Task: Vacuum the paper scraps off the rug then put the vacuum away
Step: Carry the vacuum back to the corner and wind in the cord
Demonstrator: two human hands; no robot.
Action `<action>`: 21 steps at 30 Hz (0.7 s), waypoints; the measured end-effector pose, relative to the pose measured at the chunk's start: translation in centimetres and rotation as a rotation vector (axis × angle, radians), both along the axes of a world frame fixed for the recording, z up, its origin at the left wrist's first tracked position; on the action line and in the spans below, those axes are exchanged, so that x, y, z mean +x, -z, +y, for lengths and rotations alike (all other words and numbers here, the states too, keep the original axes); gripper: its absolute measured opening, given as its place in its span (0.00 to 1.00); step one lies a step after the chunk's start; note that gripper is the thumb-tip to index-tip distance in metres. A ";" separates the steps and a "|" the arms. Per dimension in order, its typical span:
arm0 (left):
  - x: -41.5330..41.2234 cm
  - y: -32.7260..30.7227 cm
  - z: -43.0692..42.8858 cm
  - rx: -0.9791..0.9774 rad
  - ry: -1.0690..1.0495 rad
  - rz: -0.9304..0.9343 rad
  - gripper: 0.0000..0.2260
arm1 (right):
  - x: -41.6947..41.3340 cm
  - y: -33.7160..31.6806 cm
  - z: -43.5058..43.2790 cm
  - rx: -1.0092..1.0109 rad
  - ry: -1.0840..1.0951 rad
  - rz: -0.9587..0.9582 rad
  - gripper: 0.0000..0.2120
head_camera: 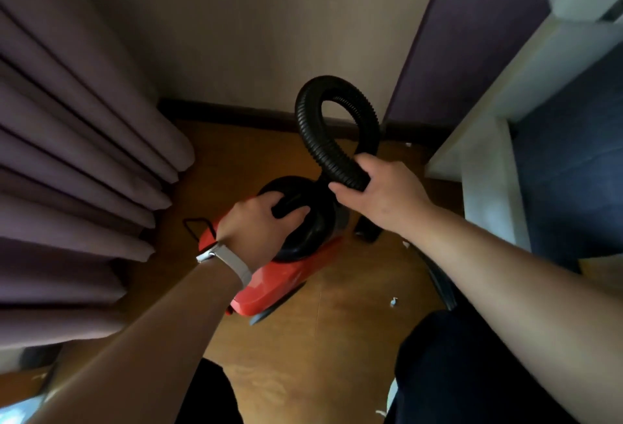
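My left hand (256, 221) grips the top handle of the red vacuum (269, 282) on the wood floor (303, 339); my right hand (381, 191) clasps its looped hose (323, 140). Risk: 2 paper scraps (393, 301) remain nearby, and the springy hose may slip free

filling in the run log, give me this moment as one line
left hand: gripping vacuum handle | right hand: holding hose loop | paper scraps: on floor
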State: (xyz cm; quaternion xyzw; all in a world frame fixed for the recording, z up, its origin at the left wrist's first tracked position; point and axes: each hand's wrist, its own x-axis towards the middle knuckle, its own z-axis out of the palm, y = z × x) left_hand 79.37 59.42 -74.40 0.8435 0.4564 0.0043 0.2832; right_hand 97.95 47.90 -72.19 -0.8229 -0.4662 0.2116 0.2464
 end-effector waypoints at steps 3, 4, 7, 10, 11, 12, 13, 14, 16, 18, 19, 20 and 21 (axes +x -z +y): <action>-0.5 1.7 -0.5 -0.008 -0.004 0.023 0.18 | 0.2 2.0 0.3 -0.058 -0.065 0.003 0.17; -0.6 2.3 -0.7 -0.011 -0.006 0.033 0.19 | 0.1 2.7 0.3 -0.091 -0.094 -0.019 0.17; -0.9 3.3 -1.1 -0.008 -0.024 0.061 0.19 | -0.3 4.5 0.4 -0.138 -0.126 -0.033 0.16; -1.2 4.5 -0.9 -0.002 -0.015 0.053 0.18 | -0.8 5.5 1.1 -0.150 -0.165 -0.050 0.15; -1.2 4.9 -0.8 -0.009 -0.008 0.053 0.18 | -1.0 5.7 1.4 -0.153 -0.168 -0.053 0.15; -1.2 5.3 -0.7 -0.018 0.000 0.054 0.17 | -1.1 6.0 1.7 -0.147 -0.163 -0.055 0.15; -1.1 5.7 -0.7 -0.027 0.008 0.055 0.17 | -1.2 6.3 1.9 -0.139 -0.156 -0.062 0.15; -1.0 6.1 -0.8 -0.033 0.015 0.053 0.17 | -1.2 6.6 2.1 -0.134 -0.152 -0.075 0.16; -1.0 6.9 -0.9 -0.044 0.014 0.050 0.17 | -1.3 7.3 2.1 -0.162 -0.168 -0.111 0.16; -1.0 7.5 -1.0 -0.054 0.007 0.043 0.17 | -1.3 8.0 1.9 -0.191 -0.195 -0.142 0.15; -0.9 7.8 -1.0 -0.050 0.011 0.039 0.17 | -1.3 8.4 1.8 -0.195 -0.202 -0.149 0.15; -0.8 8.0 -0.9 -0.042 0.016 0.035 0.18 | -1.2 8.7 1.7 -0.196 -0.210 -0.151 0.15; -0.7 8.1 -0.9 -0.033 0.018 0.031 0.18 | -1.0 8.9 1.8 -0.204 -0.221 -0.152 0.15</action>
